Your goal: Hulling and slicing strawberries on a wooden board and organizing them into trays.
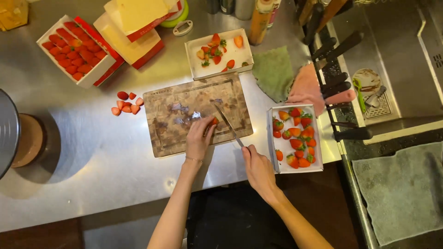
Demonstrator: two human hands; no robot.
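On the cutting board (184,113), your left hand (199,137) pinched a strawberry (214,121) while your right hand (258,168) gripped the knife (225,121) against it, with trimmed berries (126,104) lying on the desk (92,157) and a tray of whole ones (295,138) waiting.

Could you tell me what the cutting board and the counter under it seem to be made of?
The cutting board looks like wood: brown grain, matte and stained. The counter looks like brushed stainless steel: grey with bright glare.
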